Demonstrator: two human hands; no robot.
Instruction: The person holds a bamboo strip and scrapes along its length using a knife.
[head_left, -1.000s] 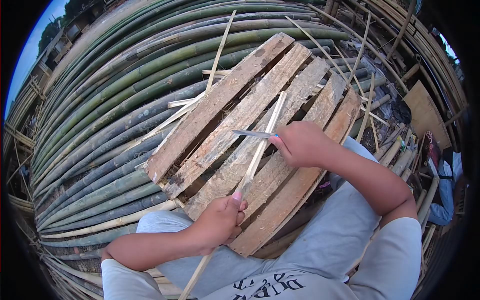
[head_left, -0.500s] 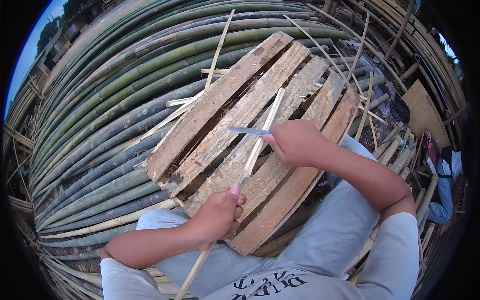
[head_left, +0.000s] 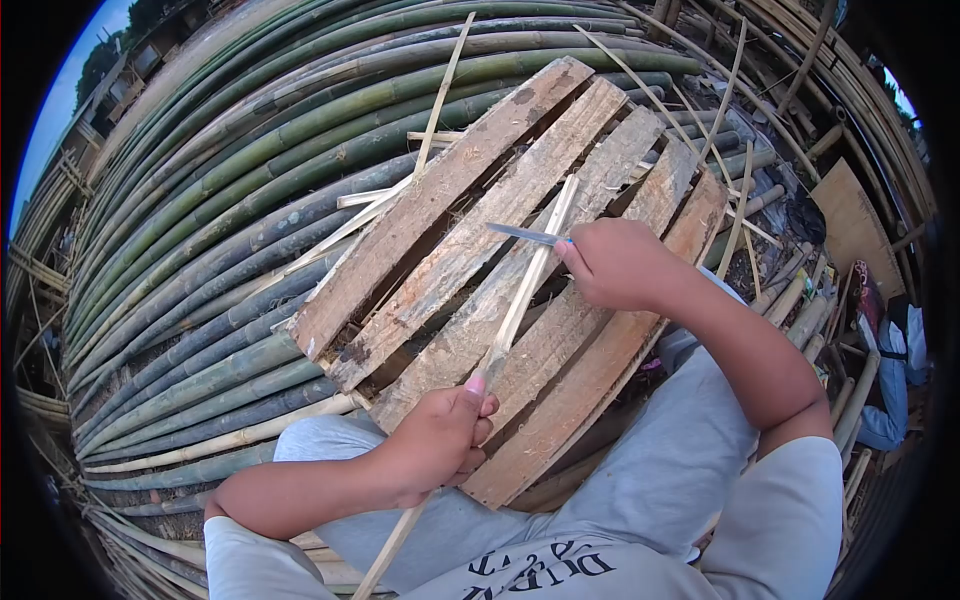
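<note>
My left hand (head_left: 445,435) is closed around a pale bamboo strip (head_left: 522,292), thumb lying along its top. The strip runs from near my lap up across a slatted wooden board (head_left: 452,238). My right hand (head_left: 618,265) grips a knife (head_left: 525,235), its handle mostly hidden in my fist. The blade points left and crosses the strip near its far end. Wood shavings are scattered over the slats.
Many green bamboo poles (head_left: 300,130) lie side by side beyond and left of the board. Loose thin strips (head_left: 445,95) rest across them. At the right are a plywood sheet (head_left: 853,215), a blue cloth (head_left: 882,390) and bamboo offcuts (head_left: 790,290).
My right hand and the knife have slid away from me along the strip, up and to the right. My left hand keeps its hold on the strip.
</note>
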